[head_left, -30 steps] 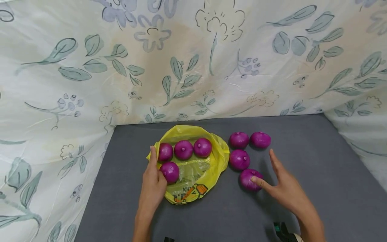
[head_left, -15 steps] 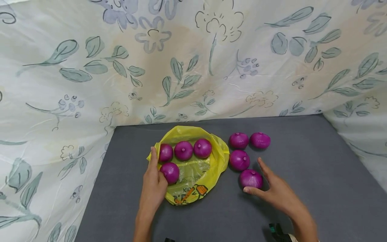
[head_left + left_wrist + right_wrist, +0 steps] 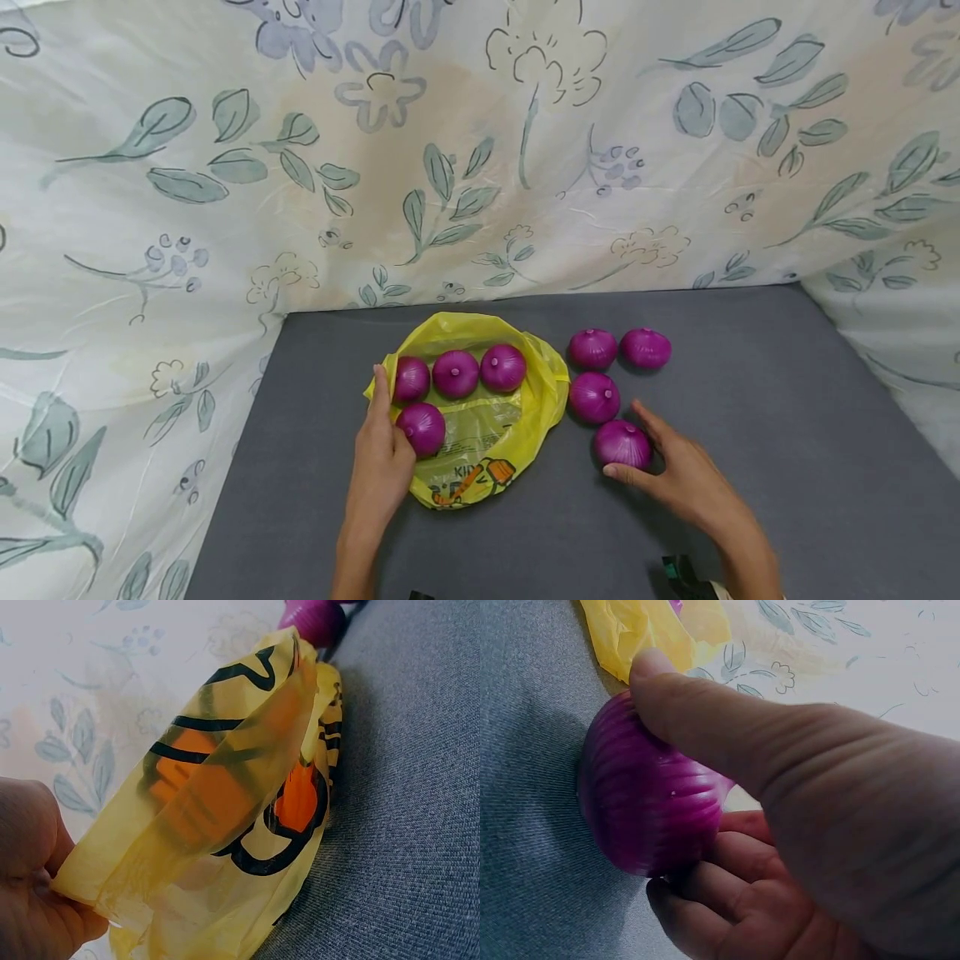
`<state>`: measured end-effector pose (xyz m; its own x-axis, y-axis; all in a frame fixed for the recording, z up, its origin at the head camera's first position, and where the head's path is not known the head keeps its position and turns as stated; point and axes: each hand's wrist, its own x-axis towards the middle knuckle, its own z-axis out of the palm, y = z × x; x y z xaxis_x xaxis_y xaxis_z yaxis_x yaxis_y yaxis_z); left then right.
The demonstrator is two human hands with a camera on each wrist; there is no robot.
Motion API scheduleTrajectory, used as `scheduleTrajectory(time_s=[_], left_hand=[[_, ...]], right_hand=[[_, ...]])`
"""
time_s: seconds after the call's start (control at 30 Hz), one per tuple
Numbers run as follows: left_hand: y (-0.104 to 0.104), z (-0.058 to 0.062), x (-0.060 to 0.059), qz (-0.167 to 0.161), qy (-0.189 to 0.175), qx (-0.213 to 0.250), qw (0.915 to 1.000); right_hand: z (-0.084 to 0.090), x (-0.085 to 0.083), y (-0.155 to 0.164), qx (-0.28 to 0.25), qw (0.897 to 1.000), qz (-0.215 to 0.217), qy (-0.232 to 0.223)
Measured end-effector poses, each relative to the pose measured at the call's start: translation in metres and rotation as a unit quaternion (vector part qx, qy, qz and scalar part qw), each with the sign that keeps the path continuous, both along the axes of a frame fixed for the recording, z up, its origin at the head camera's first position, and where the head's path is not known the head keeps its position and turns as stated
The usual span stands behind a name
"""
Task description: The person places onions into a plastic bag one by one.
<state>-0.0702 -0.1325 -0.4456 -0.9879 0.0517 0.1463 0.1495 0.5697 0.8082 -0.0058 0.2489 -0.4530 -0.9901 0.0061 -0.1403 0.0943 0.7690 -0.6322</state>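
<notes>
The open yellow bag on the tabletop holds four purple onions; the left hand pinches its left side. Right of it, the right hand grips another onion, near three loose onions.

The head view is evenly bright and fairly sharp, with a soft shadow on the flat dark-grey cloth surface left of the bare right hand. The 2 wrist views are dimmer; there the white flower-printed fabric backdrop washes out pale. The round purple onion carries faint highlights.
</notes>
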Motion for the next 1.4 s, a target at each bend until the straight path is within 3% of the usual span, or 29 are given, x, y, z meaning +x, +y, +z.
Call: scheduleTrajectory(time_s=[0.3,0.87,1.4], left_hand=[[0.000,-0.001,0.001,-0.002,-0.013,0.011,0.9998],[0.001,-0.001,0.002,-0.003,0.015,0.005,0.9999],[0.001,-0.001,0.000,-0.009,0.005,0.003,0.9999]], right_hand=[[0.000,0.001,-0.001,0.009,1.000,-0.010,-0.010],[-0.001,0.002,0.000,-0.001,0.999,-0.007,0.036],[0.020,-0.001,-0.010,-0.028,0.999,-0.002,0.032]])
